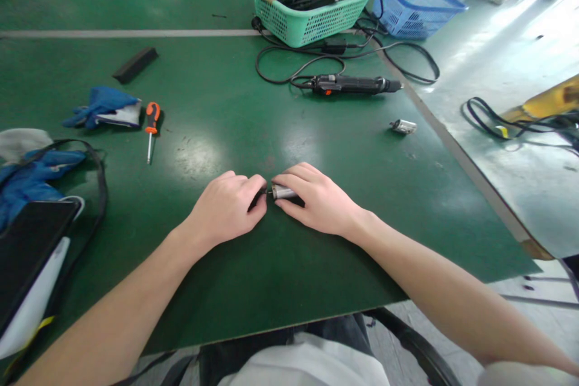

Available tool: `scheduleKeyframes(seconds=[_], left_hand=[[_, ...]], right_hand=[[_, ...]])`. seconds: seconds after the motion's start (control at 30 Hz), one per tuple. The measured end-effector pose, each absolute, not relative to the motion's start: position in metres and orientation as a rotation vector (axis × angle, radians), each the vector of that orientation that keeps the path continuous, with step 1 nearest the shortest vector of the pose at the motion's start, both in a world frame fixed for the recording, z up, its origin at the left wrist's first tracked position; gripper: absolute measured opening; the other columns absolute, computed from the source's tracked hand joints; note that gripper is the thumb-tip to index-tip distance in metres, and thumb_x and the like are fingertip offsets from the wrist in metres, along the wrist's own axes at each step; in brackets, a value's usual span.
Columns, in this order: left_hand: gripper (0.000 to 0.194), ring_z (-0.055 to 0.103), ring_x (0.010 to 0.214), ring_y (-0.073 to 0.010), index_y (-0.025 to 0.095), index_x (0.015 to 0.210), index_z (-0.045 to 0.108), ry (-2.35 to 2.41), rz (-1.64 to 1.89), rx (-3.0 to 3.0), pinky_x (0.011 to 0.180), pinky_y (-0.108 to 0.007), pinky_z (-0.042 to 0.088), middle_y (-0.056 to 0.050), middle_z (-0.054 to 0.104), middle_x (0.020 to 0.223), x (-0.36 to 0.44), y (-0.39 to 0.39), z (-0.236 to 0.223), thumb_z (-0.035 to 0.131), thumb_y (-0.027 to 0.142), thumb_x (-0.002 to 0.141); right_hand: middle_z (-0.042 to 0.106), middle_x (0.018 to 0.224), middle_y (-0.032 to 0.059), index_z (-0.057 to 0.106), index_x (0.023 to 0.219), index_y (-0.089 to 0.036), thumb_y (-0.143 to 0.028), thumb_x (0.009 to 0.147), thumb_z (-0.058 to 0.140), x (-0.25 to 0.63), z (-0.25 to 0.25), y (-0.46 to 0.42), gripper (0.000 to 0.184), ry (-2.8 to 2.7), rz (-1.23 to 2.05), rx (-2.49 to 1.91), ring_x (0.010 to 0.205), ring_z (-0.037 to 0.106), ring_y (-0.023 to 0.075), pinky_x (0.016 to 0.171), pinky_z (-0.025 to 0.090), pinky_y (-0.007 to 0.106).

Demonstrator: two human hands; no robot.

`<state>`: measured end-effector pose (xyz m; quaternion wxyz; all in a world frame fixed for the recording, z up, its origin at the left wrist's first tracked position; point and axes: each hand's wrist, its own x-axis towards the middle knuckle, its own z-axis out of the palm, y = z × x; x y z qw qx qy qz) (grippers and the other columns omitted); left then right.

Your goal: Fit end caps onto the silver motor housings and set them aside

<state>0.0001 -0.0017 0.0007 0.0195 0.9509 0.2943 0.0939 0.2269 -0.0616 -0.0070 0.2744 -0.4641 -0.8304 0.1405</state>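
Observation:
My right hand (319, 199) is closed round a small silver cylinder, which looks like a little motor (283, 192), held low over the green tabletop. Its thin shaft end points left, toward my left hand (230, 204). The fingers of that hand are pinched together at the shaft's tip; a dark bit shows between them, too hidden to name. Both hands meet near the middle of the table's front. A similar silver motor (404, 126) lies on its side farther back to the right. Beyond my hands rests a black electric screwdriver (355, 84) with its cord.
An orange-handled screwdriver (152, 119) and blue gloves (104, 107) lie left, near a black block (136, 64). A phone (34, 253) sits at the left edge. Behind stand a green basket (312, 23) of tools and a blue basket (414, 9). Other people's hands show at the back.

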Motion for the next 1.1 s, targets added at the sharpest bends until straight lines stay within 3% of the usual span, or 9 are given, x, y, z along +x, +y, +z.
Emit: scheduleKeyframes(seconds=[1.1], left_hand=[[0.022, 0.062, 0.068, -0.0197, 0.018, 0.087, 0.062, 0.839, 0.314, 2.989, 0.072, -0.036, 0.044, -0.004, 0.066, 0.073, 0.0004, -0.0017, 0.0015, 0.047, 0.026, 0.101]], right_hand=[[0.071, 0.115, 0.0124, 0.066, 0.124, -0.018, -0.027, 0.100, 0.063, 0.2270, -0.0062, -0.0609, 0.026, -2.236, 0.393, -1.253, 0.108, 0.063, 0.0296, 0.098, 0.054, 0.048]])
